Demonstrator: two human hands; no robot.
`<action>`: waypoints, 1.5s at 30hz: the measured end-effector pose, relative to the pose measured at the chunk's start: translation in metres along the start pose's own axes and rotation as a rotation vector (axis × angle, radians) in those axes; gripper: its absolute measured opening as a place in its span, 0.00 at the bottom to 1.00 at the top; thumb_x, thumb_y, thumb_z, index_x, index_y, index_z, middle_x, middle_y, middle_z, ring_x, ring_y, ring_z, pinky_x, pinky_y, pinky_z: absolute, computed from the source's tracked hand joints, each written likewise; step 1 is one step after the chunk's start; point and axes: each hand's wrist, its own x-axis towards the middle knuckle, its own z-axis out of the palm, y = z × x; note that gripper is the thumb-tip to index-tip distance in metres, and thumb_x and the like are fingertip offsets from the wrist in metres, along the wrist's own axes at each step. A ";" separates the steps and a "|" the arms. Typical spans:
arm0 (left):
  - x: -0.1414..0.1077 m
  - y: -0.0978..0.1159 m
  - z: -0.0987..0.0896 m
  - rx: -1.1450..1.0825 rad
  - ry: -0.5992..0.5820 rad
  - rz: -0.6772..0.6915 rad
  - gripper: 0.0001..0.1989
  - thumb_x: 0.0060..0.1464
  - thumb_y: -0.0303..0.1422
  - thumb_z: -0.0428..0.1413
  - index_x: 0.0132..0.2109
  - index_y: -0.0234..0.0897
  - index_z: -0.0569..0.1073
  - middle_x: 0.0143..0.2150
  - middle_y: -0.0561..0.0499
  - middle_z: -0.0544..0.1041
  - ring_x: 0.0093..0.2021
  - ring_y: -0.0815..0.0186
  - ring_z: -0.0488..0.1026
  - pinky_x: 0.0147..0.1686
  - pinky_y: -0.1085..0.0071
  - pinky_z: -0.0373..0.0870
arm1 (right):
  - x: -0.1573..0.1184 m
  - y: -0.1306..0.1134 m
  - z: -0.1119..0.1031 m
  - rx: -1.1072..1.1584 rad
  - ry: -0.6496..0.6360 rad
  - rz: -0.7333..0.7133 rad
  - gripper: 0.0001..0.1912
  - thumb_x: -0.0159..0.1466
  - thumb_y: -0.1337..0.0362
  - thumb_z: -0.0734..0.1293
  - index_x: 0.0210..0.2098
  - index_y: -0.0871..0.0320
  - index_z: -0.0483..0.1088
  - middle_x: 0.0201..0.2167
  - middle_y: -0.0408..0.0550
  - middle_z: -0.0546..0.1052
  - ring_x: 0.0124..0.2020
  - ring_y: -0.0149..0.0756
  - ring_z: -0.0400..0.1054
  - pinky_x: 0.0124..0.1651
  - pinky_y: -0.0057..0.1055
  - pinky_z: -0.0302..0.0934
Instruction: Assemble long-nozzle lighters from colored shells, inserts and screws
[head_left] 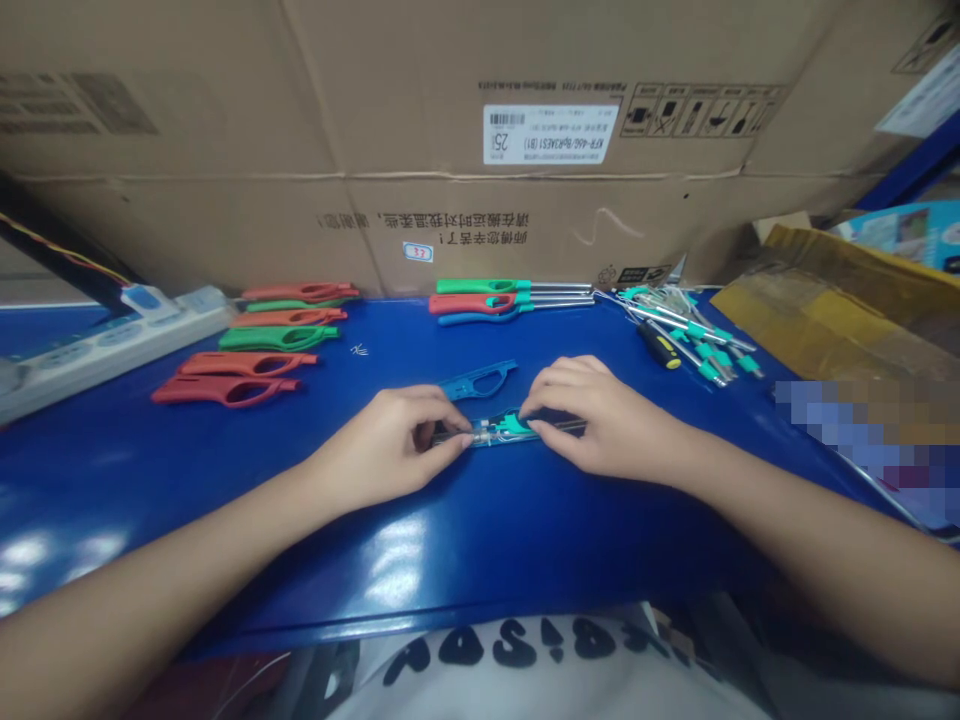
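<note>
A partly assembled long-nosed lighter (499, 430) lies at the middle of the blue table, its inner parts showing. My left hand (401, 437) pinches its left end between thumb and fingers. At the other end, my right hand (589, 415) closes its fingertips on it beside the teal piece (514, 424); the fingers hide part of it. Just behind my hands rests a loose blue handle shell (480, 380) with a trigger loop, touched by neither hand as far as I can see.
Red and green handle shells (236, 388) line the left, near a white power strip (120, 345). Lighters with metal tubes (510, 300) lie at the back. Rightward are tube parts with teal pieces (694, 335), a screwdriver (658, 345) and a taped box (847, 300). Cardboard (420, 130) stands behind.
</note>
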 end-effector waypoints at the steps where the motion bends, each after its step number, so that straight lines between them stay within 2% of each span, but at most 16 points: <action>1: 0.000 0.000 0.000 0.001 0.000 0.002 0.06 0.60 0.31 0.60 0.42 0.40 0.82 0.35 0.53 0.78 0.26 0.73 0.69 0.28 0.75 0.66 | 0.000 0.002 -0.001 0.023 -0.026 0.009 0.06 0.67 0.67 0.66 0.40 0.56 0.75 0.40 0.46 0.79 0.44 0.38 0.70 0.54 0.42 0.55; 8: 0.001 -0.001 0.002 0.013 0.017 -0.009 0.05 0.59 0.31 0.61 0.41 0.39 0.82 0.34 0.53 0.78 0.25 0.73 0.68 0.28 0.74 0.65 | 0.002 0.009 0.001 0.089 -0.096 0.026 0.03 0.66 0.67 0.68 0.38 0.55 0.76 0.38 0.44 0.80 0.43 0.36 0.70 0.53 0.40 0.52; 13: 0.000 -0.001 0.002 0.013 0.017 -0.006 0.05 0.59 0.31 0.61 0.41 0.38 0.82 0.34 0.53 0.78 0.26 0.73 0.68 0.28 0.75 0.65 | 0.000 0.007 -0.001 0.056 -0.116 -0.003 0.05 0.67 0.61 0.69 0.38 0.56 0.76 0.37 0.44 0.80 0.43 0.37 0.70 0.57 0.42 0.50; 16: -0.001 -0.001 0.002 0.018 0.016 -0.008 0.05 0.59 0.31 0.61 0.41 0.38 0.82 0.34 0.53 0.77 0.25 0.73 0.67 0.28 0.75 0.65 | 0.000 0.008 -0.001 0.065 -0.124 -0.006 0.04 0.68 0.64 0.68 0.38 0.55 0.77 0.38 0.44 0.80 0.43 0.37 0.71 0.57 0.43 0.50; 20: -0.002 -0.001 0.002 0.029 0.019 0.001 0.05 0.59 0.31 0.60 0.42 0.39 0.81 0.35 0.53 0.77 0.25 0.73 0.67 0.28 0.74 0.66 | 0.003 0.012 0.002 0.153 -0.105 0.048 0.02 0.65 0.65 0.71 0.36 0.55 0.77 0.37 0.44 0.81 0.42 0.36 0.72 0.54 0.40 0.54; 23: -0.003 0.000 0.003 0.058 0.031 0.015 0.07 0.58 0.31 0.61 0.44 0.39 0.80 0.36 0.53 0.77 0.25 0.73 0.67 0.28 0.73 0.67 | 0.005 0.015 0.003 0.242 -0.089 0.078 0.02 0.63 0.67 0.72 0.37 0.56 0.77 0.37 0.44 0.81 0.40 0.35 0.72 0.48 0.35 0.59; 25: -0.004 0.003 0.002 0.104 0.053 0.045 0.10 0.58 0.32 0.61 0.47 0.39 0.79 0.39 0.52 0.77 0.29 0.70 0.70 0.32 0.71 0.69 | 0.006 0.016 0.004 0.284 -0.087 0.104 0.04 0.62 0.68 0.73 0.38 0.56 0.77 0.36 0.44 0.80 0.39 0.34 0.72 0.45 0.33 0.61; 27: -0.006 0.006 0.002 0.156 0.066 0.110 0.10 0.59 0.34 0.60 0.48 0.39 0.78 0.45 0.49 0.77 0.39 0.64 0.73 0.41 0.67 0.71 | 0.007 0.017 0.004 0.321 -0.099 0.127 0.05 0.61 0.69 0.73 0.38 0.57 0.77 0.36 0.44 0.80 0.39 0.34 0.72 0.45 0.32 0.63; 30: -0.007 0.010 0.002 0.220 0.015 0.243 0.12 0.63 0.35 0.57 0.53 0.42 0.77 0.54 0.47 0.75 0.53 0.58 0.70 0.55 0.59 0.68 | 0.007 0.018 0.004 0.379 -0.119 0.159 0.05 0.61 0.67 0.73 0.38 0.57 0.76 0.36 0.44 0.80 0.40 0.34 0.72 0.46 0.32 0.64; 33: -0.007 0.010 0.004 0.286 -0.060 0.295 0.18 0.65 0.36 0.56 0.60 0.46 0.73 0.62 0.46 0.71 0.60 0.55 0.66 0.60 0.55 0.63 | 0.006 0.018 0.005 0.406 -0.118 0.183 0.04 0.61 0.65 0.73 0.37 0.57 0.75 0.35 0.44 0.80 0.39 0.34 0.72 0.45 0.32 0.65; 38: -0.007 0.007 0.007 0.315 -0.120 0.279 0.18 0.66 0.38 0.54 0.61 0.47 0.72 0.64 0.47 0.71 0.63 0.54 0.65 0.61 0.53 0.63 | 0.007 0.016 0.003 0.392 -0.111 0.172 0.02 0.62 0.66 0.71 0.36 0.56 0.74 0.36 0.44 0.80 0.39 0.34 0.72 0.45 0.32 0.65; 45: -0.006 0.008 0.009 0.286 -0.120 0.258 0.19 0.66 0.37 0.55 0.61 0.45 0.72 0.62 0.44 0.72 0.61 0.53 0.68 0.60 0.53 0.64 | 0.006 0.014 0.004 0.307 -0.095 0.098 0.04 0.64 0.69 0.69 0.38 0.56 0.76 0.37 0.45 0.81 0.41 0.36 0.73 0.49 0.35 0.63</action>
